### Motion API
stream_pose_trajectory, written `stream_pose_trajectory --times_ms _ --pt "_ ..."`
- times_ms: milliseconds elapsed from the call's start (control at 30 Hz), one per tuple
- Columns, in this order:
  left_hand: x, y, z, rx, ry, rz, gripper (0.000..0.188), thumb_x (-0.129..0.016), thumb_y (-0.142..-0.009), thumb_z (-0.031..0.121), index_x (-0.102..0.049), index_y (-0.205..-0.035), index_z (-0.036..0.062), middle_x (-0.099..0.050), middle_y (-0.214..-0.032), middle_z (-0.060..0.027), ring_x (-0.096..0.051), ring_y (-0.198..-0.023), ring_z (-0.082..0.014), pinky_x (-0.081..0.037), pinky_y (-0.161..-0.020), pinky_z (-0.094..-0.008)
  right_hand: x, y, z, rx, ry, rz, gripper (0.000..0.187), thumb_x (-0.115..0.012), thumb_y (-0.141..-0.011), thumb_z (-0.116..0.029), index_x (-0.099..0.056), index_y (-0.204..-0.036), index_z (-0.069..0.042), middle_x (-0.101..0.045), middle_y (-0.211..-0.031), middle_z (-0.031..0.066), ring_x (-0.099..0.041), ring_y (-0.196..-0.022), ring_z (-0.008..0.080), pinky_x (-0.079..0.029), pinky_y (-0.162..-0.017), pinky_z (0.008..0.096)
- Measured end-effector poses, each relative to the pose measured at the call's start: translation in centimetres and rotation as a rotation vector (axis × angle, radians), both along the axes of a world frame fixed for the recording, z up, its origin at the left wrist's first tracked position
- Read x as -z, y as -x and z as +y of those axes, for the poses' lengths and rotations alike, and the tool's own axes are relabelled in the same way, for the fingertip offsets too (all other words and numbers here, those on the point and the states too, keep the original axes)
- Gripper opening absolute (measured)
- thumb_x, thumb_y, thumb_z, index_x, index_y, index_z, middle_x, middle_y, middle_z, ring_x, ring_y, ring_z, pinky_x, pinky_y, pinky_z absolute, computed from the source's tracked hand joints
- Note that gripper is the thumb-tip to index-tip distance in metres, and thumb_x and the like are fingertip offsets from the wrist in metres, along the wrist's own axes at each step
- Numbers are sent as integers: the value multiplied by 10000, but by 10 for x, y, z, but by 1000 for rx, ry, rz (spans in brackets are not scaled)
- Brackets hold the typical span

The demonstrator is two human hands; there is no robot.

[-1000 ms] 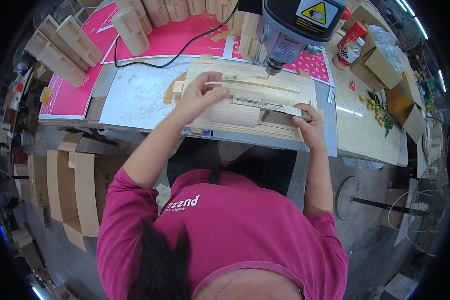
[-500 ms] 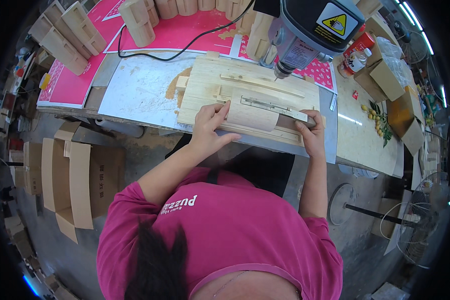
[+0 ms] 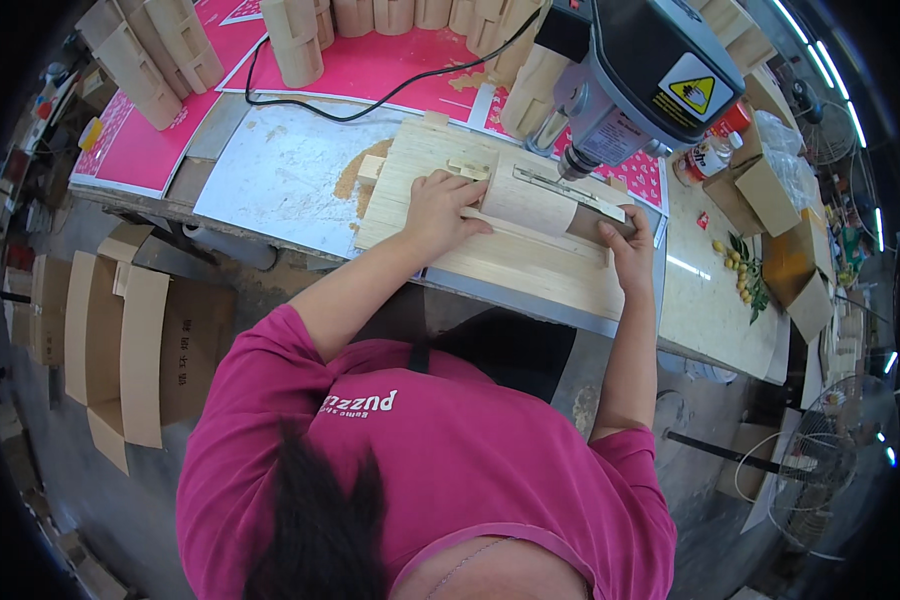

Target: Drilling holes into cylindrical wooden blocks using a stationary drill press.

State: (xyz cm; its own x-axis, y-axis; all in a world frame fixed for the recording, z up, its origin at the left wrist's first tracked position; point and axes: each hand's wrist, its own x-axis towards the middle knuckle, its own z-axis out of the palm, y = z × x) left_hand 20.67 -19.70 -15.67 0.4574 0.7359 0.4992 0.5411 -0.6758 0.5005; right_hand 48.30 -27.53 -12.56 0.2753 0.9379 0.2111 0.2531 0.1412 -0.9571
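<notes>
A pale rounded wooden block (image 3: 535, 205) lies across the light wooden board (image 3: 510, 255), beneath the chuck of a drill press (image 3: 577, 163). Along its top edge runs a narrow slotted strip (image 3: 568, 190) that looks metallic. My left hand (image 3: 442, 213) is closed around the block's left end, thumb along the near side. With my right hand (image 3: 630, 248) I grip the right end, where a flat grey-brown section (image 3: 592, 226) shows; the thumb is on top. The drill tip sits just over the strip; whether it touches cannot be made out.
Rounded wooden pieces (image 3: 292, 45) stand along the back on pink sheets. Sawdust (image 3: 355, 175) lies left of the board. A black cable (image 3: 370, 108) crosses behind it. To the right are a plastic bottle (image 3: 705, 158), cartons (image 3: 760, 180) and fruit with leaves (image 3: 742, 268).
Both hands have pushed the block away from me and slightly right, bringing its slotted strip under the drill chuck. My left fingers have closed further round its left end.
</notes>
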Motion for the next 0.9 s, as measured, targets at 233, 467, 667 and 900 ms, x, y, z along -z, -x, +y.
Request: stream_pose_trajectory --times_ms 233,467,667,900 --pt "3 20 20 164 125 -7 521 -745 -554 296 -599 -1023 122 -576 -767 13 -511 -819 -195 -346 -750 -356 -1 9 4 -41 46 -57 287 -640 -762 -44 -482 -1000 -77 -499 -902 1 -460 -865 84 -402 -753 229" --pt "5 21 25 231 170 -20 495 -728 -597 299 -595 -1038 120 -563 -759 -4 -536 -786 -195 -338 -735 -329 -76 -3 12 72 -133 -365 423 -587 -823 -222 -431 -1179 -56 -485 -1115 106 -457 -1056 178 -383 -874 281" --pt "-1 18 21 243 156 22 484 -719 -617 304 -590 -1045 120 -557 -771 -10 -546 -772 -184 -332 -724 -325 -202 5 58 343 -381 -354 415 -480 -878 -336 -463 -1186 -57 -563 -1011 91 -544 -912 172 -446 -769 285" --pt "1 16 20 211 101 67 474 -715 -621 312 -589 -1037 122 -541 -759 -15 -539 -759 -195 -331 -700 -334 -194 29 40 491 -479 -730 285 -479 -879 -286 -620 -901 -39 -544 -630 59 -502 -573 97 -397 -534 234"
